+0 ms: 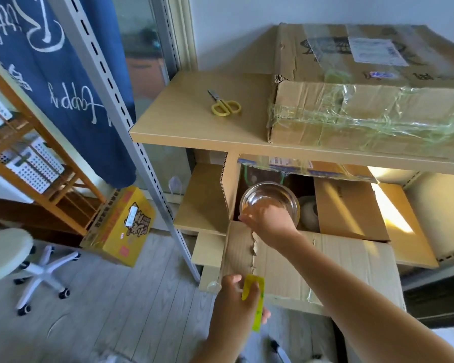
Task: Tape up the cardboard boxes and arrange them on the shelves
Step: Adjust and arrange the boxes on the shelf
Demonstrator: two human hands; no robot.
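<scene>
Reaching into the open cardboard box [312, 255] on the lower shelf, at the centre of the frame, my right hand [269, 218] curls its fingers over the near rim of a clear glass bowl [270, 199] that sits inside, beside a pale rounded thing I cannot make out. The box's flaps stand open; the near flap hangs toward me with a ragged tear along its left part. Lower in the frame, my left hand [236, 302] grips a yellow-green tape dispenser [254, 297], fingers wrapped round it, just in front of that flap's lower edge. On the upper shelf [194, 121], at upper right, lies a large taped box [364, 100], wrapped in shiny clear tape with a white label on top. To its left, well apart on the bare board, lie yellow-handled scissors [224, 104]. At lower left of the frame a yellow printed carton [121, 229] leans on the floor near the grey shelf upright [131, 142], and a white stool [8, 252] on castors stands further left.
</scene>
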